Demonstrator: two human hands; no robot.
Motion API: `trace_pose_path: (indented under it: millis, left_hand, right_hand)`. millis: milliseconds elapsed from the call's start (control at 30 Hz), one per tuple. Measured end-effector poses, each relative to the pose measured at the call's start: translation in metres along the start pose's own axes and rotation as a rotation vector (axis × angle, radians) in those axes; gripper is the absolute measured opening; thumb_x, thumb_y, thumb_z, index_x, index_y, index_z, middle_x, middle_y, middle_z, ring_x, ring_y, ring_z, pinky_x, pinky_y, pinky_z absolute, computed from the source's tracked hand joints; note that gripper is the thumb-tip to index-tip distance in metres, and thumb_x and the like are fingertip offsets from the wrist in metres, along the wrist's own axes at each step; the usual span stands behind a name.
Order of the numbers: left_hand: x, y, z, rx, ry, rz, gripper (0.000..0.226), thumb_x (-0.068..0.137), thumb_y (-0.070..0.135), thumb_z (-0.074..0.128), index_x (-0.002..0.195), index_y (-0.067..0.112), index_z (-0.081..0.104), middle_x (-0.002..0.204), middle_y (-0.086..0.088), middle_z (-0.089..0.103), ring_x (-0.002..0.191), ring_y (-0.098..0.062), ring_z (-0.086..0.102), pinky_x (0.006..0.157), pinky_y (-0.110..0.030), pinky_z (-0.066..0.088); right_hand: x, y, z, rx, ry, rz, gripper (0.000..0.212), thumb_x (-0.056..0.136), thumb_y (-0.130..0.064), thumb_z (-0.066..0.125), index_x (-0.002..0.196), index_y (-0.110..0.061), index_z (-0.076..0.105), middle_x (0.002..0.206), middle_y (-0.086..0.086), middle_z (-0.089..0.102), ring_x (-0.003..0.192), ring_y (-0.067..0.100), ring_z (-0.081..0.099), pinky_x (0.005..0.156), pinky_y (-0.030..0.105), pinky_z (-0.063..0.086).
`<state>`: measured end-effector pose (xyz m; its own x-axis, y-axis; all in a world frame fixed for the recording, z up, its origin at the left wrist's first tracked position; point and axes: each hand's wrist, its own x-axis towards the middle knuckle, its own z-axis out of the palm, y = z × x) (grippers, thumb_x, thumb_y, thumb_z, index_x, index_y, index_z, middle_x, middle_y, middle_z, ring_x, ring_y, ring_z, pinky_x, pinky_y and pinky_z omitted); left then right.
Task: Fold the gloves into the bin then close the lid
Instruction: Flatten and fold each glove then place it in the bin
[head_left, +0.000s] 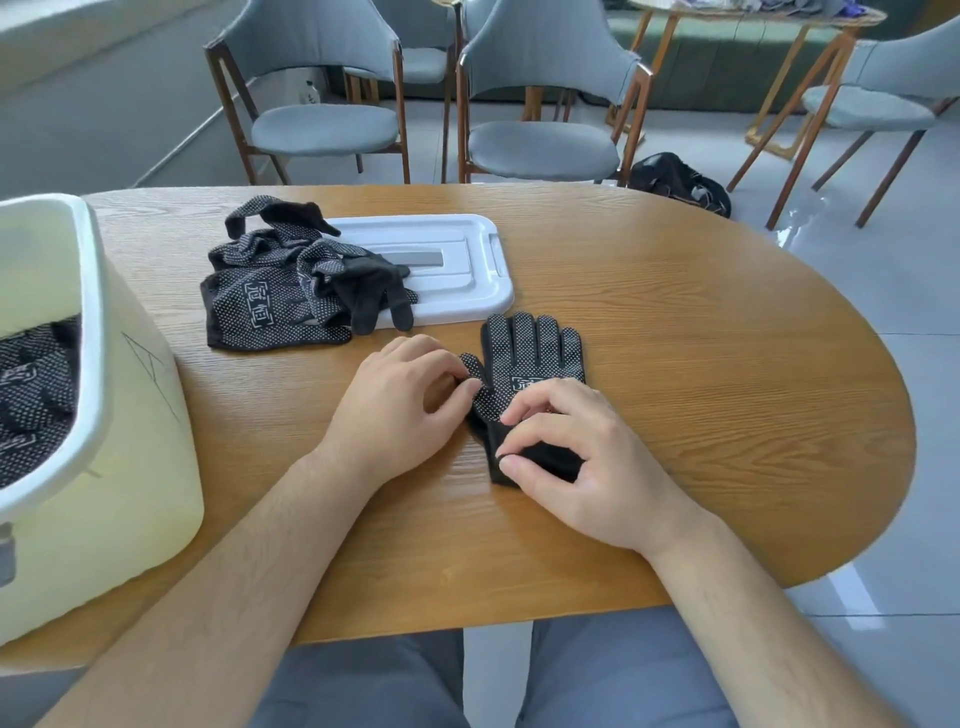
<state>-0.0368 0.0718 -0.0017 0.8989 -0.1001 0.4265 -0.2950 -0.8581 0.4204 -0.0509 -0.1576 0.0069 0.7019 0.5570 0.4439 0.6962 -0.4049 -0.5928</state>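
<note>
Partly filled cream plastic bin (140, 415); left hand (400, 400) and right hand (566, 457) pinch a black dotted glove (530, 353) — tangled glove heap (280, 291), maybe three, and white plastic lid (457, 260) wait.

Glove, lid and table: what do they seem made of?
Glove: looks like black knitted fabric with small pale grip dots, likely rubbery. Lid: white moulded plastic, smooth, slightly glossy. Table: wood or veneer, visible grain, satin sheen.

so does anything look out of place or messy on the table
The heap of unfolded gloves lies partly on the lid, which sits off the bin; they must move before it closes. Nothing looks spilled or damaged.
</note>
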Motion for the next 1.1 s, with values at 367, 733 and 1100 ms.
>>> trace_pose_path:
  millis: [367,733,1100]
  left_hand:
    - [-0.005,0.006,-0.003,0.1,-0.017,0.065,0.033,0.087,0.047,0.064,0.101,0.019,0.075,0.125,0.005,0.064,0.115,-0.02,0.06,0.098,-0.039,0.05]
    - [-0.009,0.008,0.001,0.188,-0.045,0.169,0.036,0.088,0.051,0.058,0.106,0.027,0.077,0.118,0.016,0.069,0.112,-0.01,0.062,0.087,-0.028,0.04]
    - [-0.001,0.005,0.002,0.159,-0.043,0.178,0.032,0.084,0.048,0.06,0.104,0.023,0.067,0.116,0.014,0.063,0.109,-0.013,0.06,0.086,-0.032,0.039]
  right_hand:
    - [0.012,-0.002,-0.003,0.007,-0.009,-0.006,0.01,0.093,-0.024,0.068,0.091,-0.022,0.077,0.099,-0.015,0.069,0.1,0.011,0.062,0.097,0.036,0.045]
    - [0.09,0.041,0.015,-0.361,0.059,0.322,0.018,0.094,-0.041,0.064,0.1,-0.03,0.076,0.098,-0.011,0.059,0.106,0.015,0.051,0.097,0.036,0.041]
    - [0.09,0.053,0.019,-0.317,0.182,0.234,0.014,0.091,-0.042,0.069,0.096,-0.033,0.078,0.089,-0.01,0.056,0.094,0.015,0.051,0.091,0.035,0.037]
